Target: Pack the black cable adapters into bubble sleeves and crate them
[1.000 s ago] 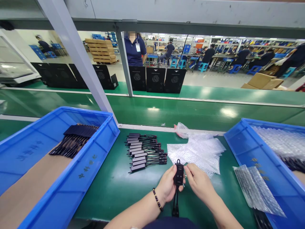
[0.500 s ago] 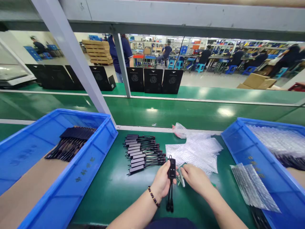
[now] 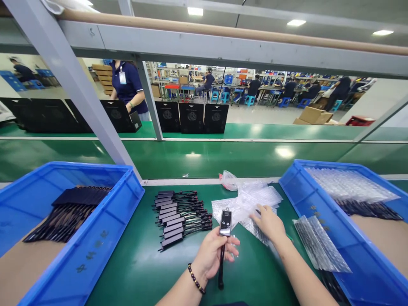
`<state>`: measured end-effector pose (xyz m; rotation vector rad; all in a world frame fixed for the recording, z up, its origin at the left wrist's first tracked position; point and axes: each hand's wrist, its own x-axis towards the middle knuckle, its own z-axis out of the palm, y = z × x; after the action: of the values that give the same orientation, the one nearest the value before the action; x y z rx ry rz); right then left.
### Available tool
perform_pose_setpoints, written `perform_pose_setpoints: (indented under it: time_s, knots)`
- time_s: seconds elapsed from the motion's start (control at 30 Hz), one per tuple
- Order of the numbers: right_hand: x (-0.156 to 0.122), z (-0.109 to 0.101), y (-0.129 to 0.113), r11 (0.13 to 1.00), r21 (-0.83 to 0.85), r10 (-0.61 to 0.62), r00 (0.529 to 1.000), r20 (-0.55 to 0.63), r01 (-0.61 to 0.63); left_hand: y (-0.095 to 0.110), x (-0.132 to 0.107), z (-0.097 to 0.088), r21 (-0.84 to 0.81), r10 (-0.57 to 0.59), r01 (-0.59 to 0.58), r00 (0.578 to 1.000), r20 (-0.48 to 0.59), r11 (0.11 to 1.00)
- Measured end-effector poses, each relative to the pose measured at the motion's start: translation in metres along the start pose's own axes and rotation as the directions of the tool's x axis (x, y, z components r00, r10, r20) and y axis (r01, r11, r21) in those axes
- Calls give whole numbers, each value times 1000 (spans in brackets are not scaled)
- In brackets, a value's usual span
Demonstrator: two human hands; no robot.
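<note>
My left hand (image 3: 213, 254) is closed round a small black adapter (image 3: 225, 222) with a glossy face, held upright; its short cable hangs down below my fingers. My right hand (image 3: 268, 222) lies with fingers stretched out on a loose pile of clear bubble-wrap bags (image 3: 246, 200) on the green bench. It touches the top bags and holds nothing. A row of the same black adapters (image 3: 178, 216) with their cables lies just left of my left hand.
A blue bin (image 3: 105, 221) at the left holds more black adapters on brown card. A blue bin (image 3: 296, 191) at the right holds bubble-wrapped parts; a bubble bag (image 3: 318, 244) leans on its rim. Beyond lies a green conveyor (image 3: 223, 155); a person (image 3: 127, 85) stands behind black boxes.
My right hand left the adapter and moved up and right onto the bubble-wrap bags. My left hand kept the adapter and turned its glossy face toward me. The view tilted up.
</note>
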<state>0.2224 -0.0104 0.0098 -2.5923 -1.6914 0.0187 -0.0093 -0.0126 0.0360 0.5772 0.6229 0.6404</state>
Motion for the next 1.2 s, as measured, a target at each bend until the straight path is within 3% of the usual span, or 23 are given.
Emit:
perform_pose_setpoints:
  time_s: [0.1,0.17,0.23,0.3,0.37,0.43,0.5,0.53,0.6,0.7,0.83,0.9,0.97,1.03,1.13,1.2]
  knots:
    - [3,3,6,999,38,-17,1000,-22,17,-7,2,-3,28,-14,12,999,46,1000]
    - [0,-1,9,996,91,-14,991,-133,27,-10,3,-5,25,-21,18,996,90,1000]
    - [-7,-10,12,973,226,27,950,-311,46,-13,4,-5,19,-29,27,990,135,999]
    - [-14,-22,14,894,445,162,881,-444,60,-14,4,-6,15,-39,37,983,180,999]
    - [-20,-32,10,717,695,339,846,-411,51,-16,3,-6,9,-48,48,971,234,999]
    - [-24,-38,1,417,908,463,853,-242,32,-20,3,-6,3,-65,68,950,304,998]
    - [-27,-39,-12,96,995,485,873,-59,14,-24,3,-8,0,-83,90,923,377,996]
    - [-28,-38,-19,-22,1000,471,882,7,4,-26,3,-9,-1,-90,99,909,408,995]
    - [-31,-34,-32,-138,990,433,899,72,-13,-30,4,-12,-7,-93,107,887,452,994]
    - [-39,-30,-46,-104,994,356,931,78,-43,-33,4,-14,-7,-85,100,883,462,995]
    - [-51,-33,-49,187,980,69,996,56,-68,-31,5,-13,30,-92,88,912,400,996]
    - [-54,-37,-45,328,944,-73,995,64,-37,-30,6,-12,42,-83,73,925,370,996]
    - [-57,-40,-41,412,911,-182,979,93,-10,-30,6,-10,42,-54,42,938,342,998]
    - [-59,-43,-38,442,897,-308,941,141,10,-30,6,-9,40,-21,9,952,304,999]
    - [-62,-46,-38,410,912,-472,858,203,10,-29,5,-5,57,-11,-2,971,240,998]
    - [-62,-48,-40,357,934,-489,851,192,-6,-28,3,-3,75,-15,-1,979,205,997]
